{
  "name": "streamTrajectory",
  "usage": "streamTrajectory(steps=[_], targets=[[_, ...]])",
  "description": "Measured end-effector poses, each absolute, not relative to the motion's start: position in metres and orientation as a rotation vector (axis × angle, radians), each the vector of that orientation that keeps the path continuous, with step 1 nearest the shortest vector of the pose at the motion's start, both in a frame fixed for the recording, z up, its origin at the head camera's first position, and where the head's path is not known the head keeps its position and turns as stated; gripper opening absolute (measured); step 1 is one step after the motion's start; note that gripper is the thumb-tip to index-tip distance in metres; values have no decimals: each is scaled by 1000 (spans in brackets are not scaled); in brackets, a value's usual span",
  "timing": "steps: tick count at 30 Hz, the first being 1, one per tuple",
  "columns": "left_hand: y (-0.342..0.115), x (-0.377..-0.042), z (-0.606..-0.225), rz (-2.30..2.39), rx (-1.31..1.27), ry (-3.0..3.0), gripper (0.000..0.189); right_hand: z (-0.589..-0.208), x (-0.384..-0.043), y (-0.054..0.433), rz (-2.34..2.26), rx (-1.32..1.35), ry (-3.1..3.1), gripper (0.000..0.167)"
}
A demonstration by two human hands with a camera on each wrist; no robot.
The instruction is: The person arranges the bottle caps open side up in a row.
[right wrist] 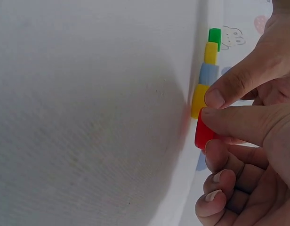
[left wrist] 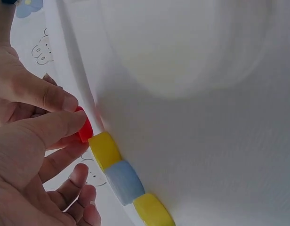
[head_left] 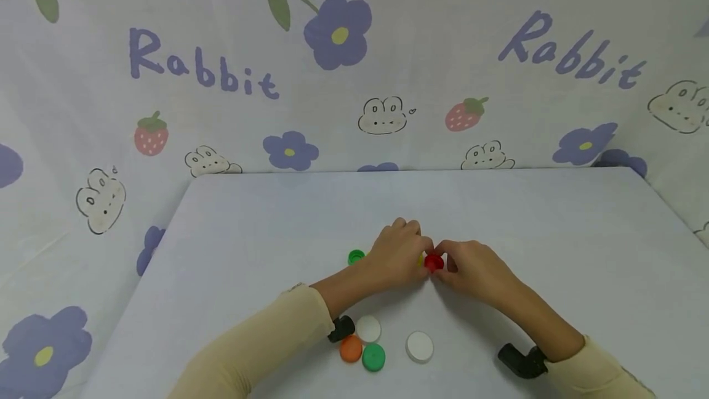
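A red bottle cap (head_left: pixel 434 263) lies at the right end of a row of caps, between my two hands. My right hand (head_left: pixel 477 268) pinches it between thumb and fingers. From the other side my left hand (head_left: pixel 396 257) also holds its edge with thumb and finger. Beside the red cap comes a yellow cap (right wrist: pixel 199 100), then a light blue cap (left wrist: pixel 124 182), another yellow cap (left wrist: pixel 153 210) and a green cap (head_left: pixel 357 257). In the head view my left hand hides most of the row's middle.
Nearer on the white table (head_left: pixel 266 214) sit a white cap (head_left: pixel 368 329), an orange cap (head_left: pixel 351 348) and a green cap (head_left: pixel 373 358), close together. A larger white cap (head_left: pixel 420 347) lies to their right. Patterned cloth (head_left: pixel 332 103) hangs behind the table.
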State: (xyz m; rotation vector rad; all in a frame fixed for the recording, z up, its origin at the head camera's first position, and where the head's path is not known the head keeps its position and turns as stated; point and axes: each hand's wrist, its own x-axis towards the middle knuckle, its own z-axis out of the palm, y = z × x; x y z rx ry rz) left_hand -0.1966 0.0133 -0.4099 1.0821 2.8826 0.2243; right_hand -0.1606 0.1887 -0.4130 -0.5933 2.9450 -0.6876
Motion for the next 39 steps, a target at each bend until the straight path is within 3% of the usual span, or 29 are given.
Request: streamTrajectory(steps=[35,39], targets=[[17,-200,-423,98,1061,2918,24,-424,-172,187,-717,-469,2851,28],[16,-198,-421,86,1039,2929,33,-423,-171,186,-699,-448,2855,33]])
